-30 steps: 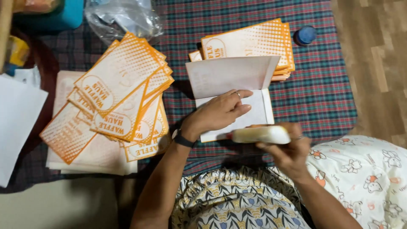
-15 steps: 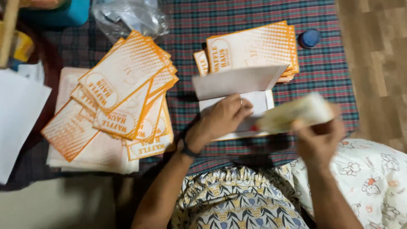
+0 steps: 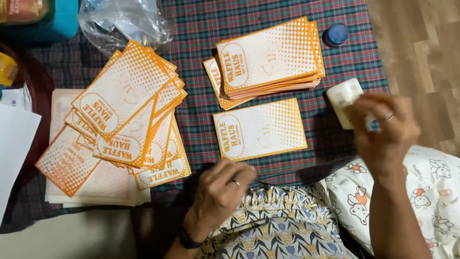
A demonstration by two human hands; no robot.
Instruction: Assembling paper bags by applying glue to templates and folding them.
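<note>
A single orange-and-white paper envelope (image 3: 261, 129) lies flat and closed on the plaid cloth (image 3: 201, 110), printed face up. My left hand (image 3: 223, 189) hovers just below it near the cloth's front edge, fingers loosely curled and holding nothing. My right hand (image 3: 383, 136) is raised at the right and grips a white glue stick (image 3: 344, 96), which points up and to the left. Behind the single envelope sits a neat stack of the same envelopes (image 3: 270, 57).
A fanned pile of envelopes (image 3: 127, 117) covers the left side, over pale sheets (image 3: 91, 189). A blue cap (image 3: 338, 33) lies at the back right, a crumpled clear plastic bag (image 3: 124, 21) at the back. A white paper (image 3: 14, 144) sits far left, wooden floor (image 3: 421, 48) at the right.
The envelope's open flap is now folded shut and the envelope lies printed face up. My left hand drew back off it toward my body. My right hand swung the glue stick up and right.
</note>
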